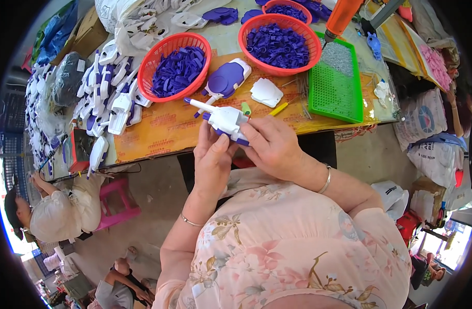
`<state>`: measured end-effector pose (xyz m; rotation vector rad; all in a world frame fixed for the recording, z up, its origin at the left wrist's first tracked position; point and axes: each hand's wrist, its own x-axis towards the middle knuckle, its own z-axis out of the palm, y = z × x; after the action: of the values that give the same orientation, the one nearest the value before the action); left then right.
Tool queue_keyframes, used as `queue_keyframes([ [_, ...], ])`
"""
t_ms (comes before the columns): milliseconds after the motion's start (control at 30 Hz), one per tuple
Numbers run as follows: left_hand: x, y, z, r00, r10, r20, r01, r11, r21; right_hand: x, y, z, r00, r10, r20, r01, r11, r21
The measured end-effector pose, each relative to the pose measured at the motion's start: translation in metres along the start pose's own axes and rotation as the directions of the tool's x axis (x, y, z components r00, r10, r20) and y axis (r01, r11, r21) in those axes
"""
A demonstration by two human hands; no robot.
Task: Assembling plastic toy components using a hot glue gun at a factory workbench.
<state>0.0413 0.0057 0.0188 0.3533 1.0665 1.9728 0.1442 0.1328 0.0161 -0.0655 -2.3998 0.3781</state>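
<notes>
While the left hand (213, 160) and right hand (274, 146) together grasp a white-and-purple plastic housing (226, 119) at the table's near edge, red print marks the amber tape (161, 119) left of the grip, and sacks (424, 114) far to its right bear lettering, apparently too skewed to read reliably. The left cups the housing from below, thumb raised; the right bends inward, fingers closed on the right end.
</notes>
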Motion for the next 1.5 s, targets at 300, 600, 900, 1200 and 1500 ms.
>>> queue_keyframes([
  [300,0.006,0.000,-0.018,0.993,-0.114,0.007,0.114,0.976,-0.187,0.000,-0.005,-0.009,1.000,-0.006,0.024,-0.002,0.937,0.350],
  [600,0.011,-0.005,-0.020,0.994,-0.104,0.025,0.107,0.970,-0.217,-0.009,0.010,-0.018,0.970,0.239,0.033,-0.233,0.896,0.378],
  [900,0.018,-0.008,-0.026,0.998,-0.065,-0.006,0.061,0.969,-0.240,-0.011,0.011,-0.021,0.925,0.365,0.107,-0.375,0.826,0.421],
  [1200,0.020,-0.009,-0.023,0.999,-0.026,-0.021,0.023,0.989,-0.149,0.064,0.104,-0.106,0.644,0.365,-0.672,-0.270,0.931,0.247],
  [1500,0.022,-0.011,-0.016,0.998,0.013,-0.068,-0.010,0.999,0.043,0.101,0.177,-0.119,0.865,0.455,-0.211,-0.242,0.748,0.618],
])
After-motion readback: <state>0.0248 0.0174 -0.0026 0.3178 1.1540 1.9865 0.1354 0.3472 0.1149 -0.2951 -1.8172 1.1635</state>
